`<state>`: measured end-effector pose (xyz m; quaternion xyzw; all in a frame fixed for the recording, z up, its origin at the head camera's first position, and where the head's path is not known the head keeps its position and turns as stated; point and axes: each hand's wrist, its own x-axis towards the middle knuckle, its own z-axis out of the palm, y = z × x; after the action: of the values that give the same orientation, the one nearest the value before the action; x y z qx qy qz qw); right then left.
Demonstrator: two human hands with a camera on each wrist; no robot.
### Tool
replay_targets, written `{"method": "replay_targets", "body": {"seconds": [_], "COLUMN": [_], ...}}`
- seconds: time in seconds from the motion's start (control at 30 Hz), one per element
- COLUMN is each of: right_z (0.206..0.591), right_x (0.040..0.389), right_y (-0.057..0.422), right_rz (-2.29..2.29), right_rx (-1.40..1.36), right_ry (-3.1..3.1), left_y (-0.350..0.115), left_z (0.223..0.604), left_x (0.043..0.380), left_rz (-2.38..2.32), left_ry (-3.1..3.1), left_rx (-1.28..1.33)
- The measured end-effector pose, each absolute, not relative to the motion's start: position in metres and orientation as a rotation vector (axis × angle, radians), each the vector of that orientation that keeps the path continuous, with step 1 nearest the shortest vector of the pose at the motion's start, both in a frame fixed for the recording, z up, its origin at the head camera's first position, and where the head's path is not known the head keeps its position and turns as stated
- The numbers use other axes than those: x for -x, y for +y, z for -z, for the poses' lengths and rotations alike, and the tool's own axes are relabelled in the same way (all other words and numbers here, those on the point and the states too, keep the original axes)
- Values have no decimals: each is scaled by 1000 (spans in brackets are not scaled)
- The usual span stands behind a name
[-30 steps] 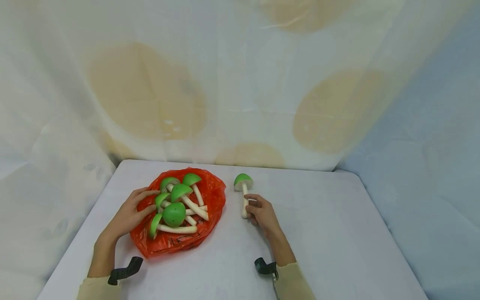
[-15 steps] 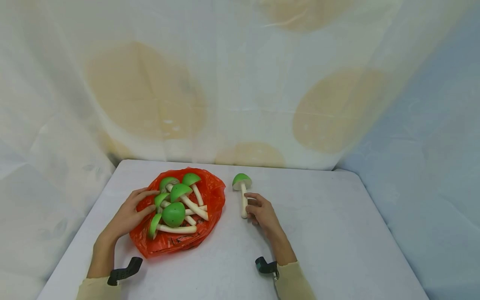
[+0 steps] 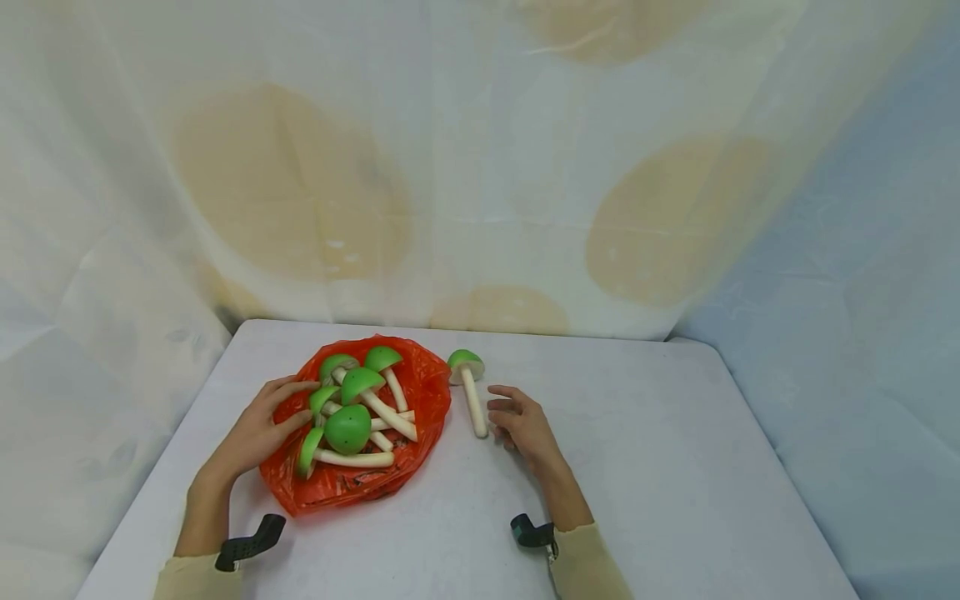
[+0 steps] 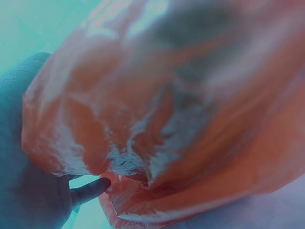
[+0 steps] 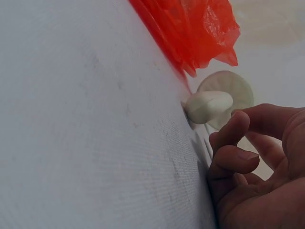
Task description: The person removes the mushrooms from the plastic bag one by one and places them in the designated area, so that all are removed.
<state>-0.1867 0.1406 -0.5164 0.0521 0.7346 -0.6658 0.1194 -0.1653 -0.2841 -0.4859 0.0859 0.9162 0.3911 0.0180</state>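
Observation:
A red plastic bag (image 3: 427, 408) lies spread on the table at the left, with several green-capped toy mushrooms (image 3: 362, 385) in it. My left hand (image 3: 258, 425) rests on the bag's left side, thumb and fingers apart and reaching over its rim. In the left wrist view the bag (image 4: 157, 119) hides most of that hand. One mushroom (image 3: 474, 404) lies outside, its cap touching or very near the bag's right edge. My right hand (image 3: 525, 425) is just right of its pale stem, fingers loosely bent and holding nothing. The right wrist view shows the stem end (image 5: 207, 106) near my fingertips.
The white table (image 3: 660, 467) extends to the right and front. A pale cloth with tan spots (image 3: 480, 208) hangs behind its back edge, with cloth walls at both sides. A black device (image 3: 251, 542) is strapped on each wrist.
The loose mushroom has shifted left out of my right hand's fingers, its cap now by the bag and its stem slanted. My left hand and the bag have stayed in place.

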Motion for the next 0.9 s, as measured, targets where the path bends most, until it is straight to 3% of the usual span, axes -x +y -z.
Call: {"method": "replay_targets", "body": {"seconds": [0.9], "right_z": [517], "right_x": [186], "right_y": [142], "right_rz": [1976], "right_rx": [-146], "right_ry": [2135], "left_y": [-284], "left_z": [486], "left_x": [165], "left_rz": [-1233], "left_ry": [2857], "left_rx": [-283]}}
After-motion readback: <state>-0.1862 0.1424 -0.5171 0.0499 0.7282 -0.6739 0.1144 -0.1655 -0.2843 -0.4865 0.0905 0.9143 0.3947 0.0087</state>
